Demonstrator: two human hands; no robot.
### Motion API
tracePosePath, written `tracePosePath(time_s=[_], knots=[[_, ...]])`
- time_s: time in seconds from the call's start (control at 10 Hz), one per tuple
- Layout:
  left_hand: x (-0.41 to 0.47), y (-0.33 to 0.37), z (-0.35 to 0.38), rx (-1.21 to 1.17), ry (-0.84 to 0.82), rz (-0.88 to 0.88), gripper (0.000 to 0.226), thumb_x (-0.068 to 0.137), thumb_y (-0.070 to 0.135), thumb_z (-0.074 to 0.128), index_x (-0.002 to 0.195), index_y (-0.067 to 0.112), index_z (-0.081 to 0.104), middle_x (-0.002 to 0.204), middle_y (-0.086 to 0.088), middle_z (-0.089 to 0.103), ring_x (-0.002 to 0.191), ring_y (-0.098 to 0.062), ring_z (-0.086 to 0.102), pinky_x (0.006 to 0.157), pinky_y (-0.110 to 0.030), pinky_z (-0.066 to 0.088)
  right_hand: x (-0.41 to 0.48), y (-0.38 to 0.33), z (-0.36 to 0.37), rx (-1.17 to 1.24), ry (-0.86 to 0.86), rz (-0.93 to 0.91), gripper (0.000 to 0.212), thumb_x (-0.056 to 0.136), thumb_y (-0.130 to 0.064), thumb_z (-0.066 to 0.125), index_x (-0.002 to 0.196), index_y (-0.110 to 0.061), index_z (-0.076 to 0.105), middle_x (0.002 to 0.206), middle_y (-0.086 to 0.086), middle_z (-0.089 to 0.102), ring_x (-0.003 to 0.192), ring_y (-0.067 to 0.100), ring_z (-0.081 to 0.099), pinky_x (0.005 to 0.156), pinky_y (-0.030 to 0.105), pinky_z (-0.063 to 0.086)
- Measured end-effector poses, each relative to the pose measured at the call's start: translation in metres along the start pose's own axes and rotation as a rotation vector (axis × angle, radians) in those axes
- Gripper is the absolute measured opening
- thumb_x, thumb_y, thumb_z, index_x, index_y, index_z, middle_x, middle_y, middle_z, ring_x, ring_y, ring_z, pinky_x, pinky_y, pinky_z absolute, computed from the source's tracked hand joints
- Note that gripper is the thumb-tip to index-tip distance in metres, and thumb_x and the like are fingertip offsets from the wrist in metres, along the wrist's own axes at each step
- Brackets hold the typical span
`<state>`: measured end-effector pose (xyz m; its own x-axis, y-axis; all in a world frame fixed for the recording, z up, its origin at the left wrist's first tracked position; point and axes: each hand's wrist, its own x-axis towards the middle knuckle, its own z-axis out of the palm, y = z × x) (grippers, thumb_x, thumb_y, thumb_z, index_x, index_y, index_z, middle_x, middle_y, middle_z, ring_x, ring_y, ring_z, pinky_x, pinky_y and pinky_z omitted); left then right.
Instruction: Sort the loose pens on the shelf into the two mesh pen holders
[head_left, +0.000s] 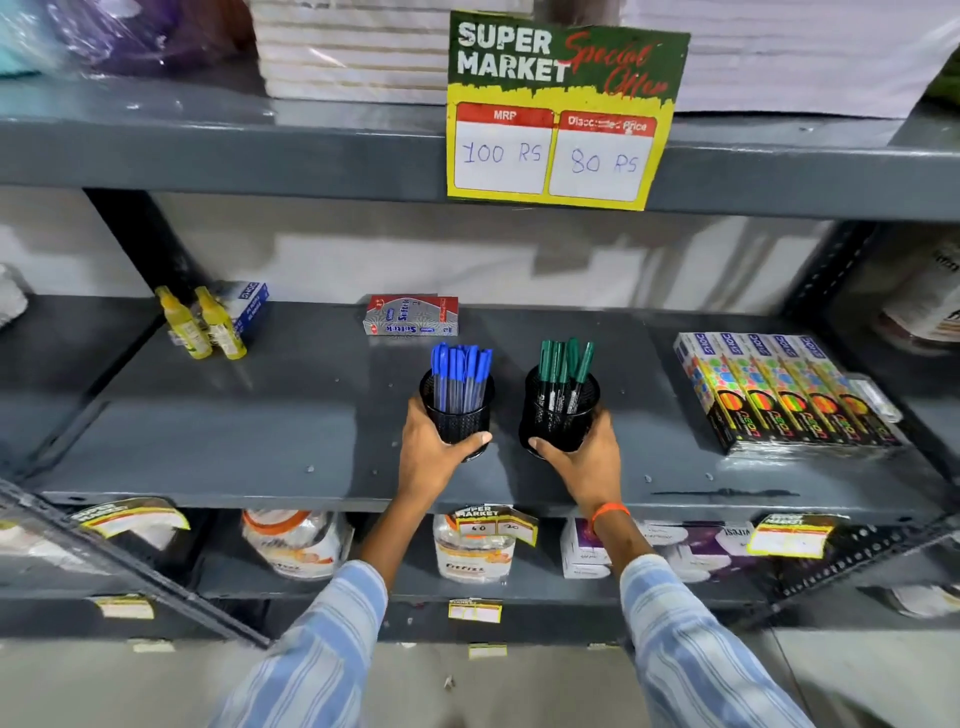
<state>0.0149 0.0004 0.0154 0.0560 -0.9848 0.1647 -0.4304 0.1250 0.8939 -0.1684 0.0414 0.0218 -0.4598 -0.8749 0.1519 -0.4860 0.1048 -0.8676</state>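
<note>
On the dark grey metal shelf (260, 415), the left hand (431, 457) has its grip wrapped around a black round mesh pen holder (460, 415) full of blue-capped pens (460, 369). Just right of that holder, apart from it, the right hand (587, 465) has its grip closed around a second black mesh holder (558, 415) carrying green-capped markers (563, 364). Behind the blue-pen holder lies a red and silver pen box (410, 316); well to its right sit colourful flat packs (779, 389).
</note>
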Motion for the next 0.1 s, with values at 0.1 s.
tracePosePath(time_s=[0.1], knots=[[-0.0082, 0.0074, -0.0023, -0.002, -0.039, -0.050, 0.096, 0.057, 0.024, 0.089, 0.130, 0.002, 0.032, 0.127, -0.015, 0.053, 0.115, -0.029, 0.051, 0.093, -0.036, 0.043, -0.0033, -0.0002, -0.0067, -0.026, -0.055, 0.014, 0.085, 0.057, -0.021, 0.087, 0.125, -0.005, 0.040, 0.122, 0.019, 0.057, 0.116, 0.035, 0.051, 0.099, 0.049, 0.044]])
